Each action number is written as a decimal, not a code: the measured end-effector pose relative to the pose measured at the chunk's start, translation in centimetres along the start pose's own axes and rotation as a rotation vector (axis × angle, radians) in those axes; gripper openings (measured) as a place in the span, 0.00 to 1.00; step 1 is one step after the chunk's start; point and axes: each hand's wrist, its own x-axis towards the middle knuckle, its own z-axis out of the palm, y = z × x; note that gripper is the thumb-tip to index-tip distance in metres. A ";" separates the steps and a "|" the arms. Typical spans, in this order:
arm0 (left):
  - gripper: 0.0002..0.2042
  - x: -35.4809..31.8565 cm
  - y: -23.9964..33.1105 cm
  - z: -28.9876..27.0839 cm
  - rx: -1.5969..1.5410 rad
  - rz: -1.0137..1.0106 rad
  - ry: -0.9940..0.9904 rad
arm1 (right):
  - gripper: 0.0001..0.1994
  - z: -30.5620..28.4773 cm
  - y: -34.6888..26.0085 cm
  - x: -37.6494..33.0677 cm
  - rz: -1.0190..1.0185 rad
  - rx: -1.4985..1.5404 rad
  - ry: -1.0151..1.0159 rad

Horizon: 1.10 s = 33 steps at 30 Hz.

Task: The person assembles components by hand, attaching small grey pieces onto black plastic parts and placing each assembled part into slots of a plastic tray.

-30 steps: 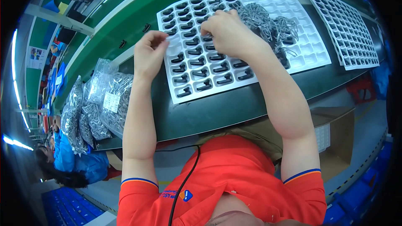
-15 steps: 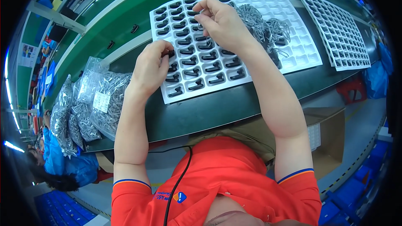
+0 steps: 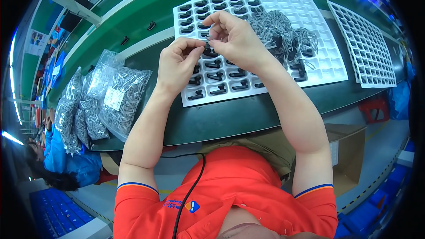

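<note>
My left hand (image 3: 180, 65) pinches a small black plastic piece (image 3: 207, 50) between thumb and fingertips. Close against it, the thumb and finger of my right hand (image 3: 239, 40) are closed on a thin pale strand that looks like a grey cord; most of it is hidden. Both hands meet above a white moulded tray (image 3: 332, 64), whose left pockets hold rows of similar black pieces (image 3: 218, 89). A tangled heap of grey cords (image 3: 283, 28) lies on the tray just right of my right hand, with a few black pieces near its lower edge.
Clear bags of grey cords (image 3: 128, 99) stand at the left of the dark green bench (image 3: 212, 121). Another white pocketed tray (image 3: 363, 44) leans at the right. Two loose black pieces (image 3: 151, 25) lie on the green ledge behind. A person in blue (image 3: 66, 163) sits at far left.
My left hand has come right from the tray's left edge with a black piece. My right hand has lowered slightly, and the two hands' fingertips now meet. The whole view has shifted a little.
</note>
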 end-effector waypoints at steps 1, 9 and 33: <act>0.05 0.1 0.0 0.0 -0.052 -0.046 -0.008 | 0.15 0.0 -0.2 -0.1 -0.025 -0.063 0.010; 0.07 0.4 -0.3 -0.4 -0.430 -0.234 -0.075 | 0.11 0.3 0.3 0.3 -0.546 -0.506 0.106; 0.10 0.5 -1.0 -0.5 -0.462 -0.109 0.049 | 0.06 -0.1 -0.9 -0.1 0.056 -0.092 0.070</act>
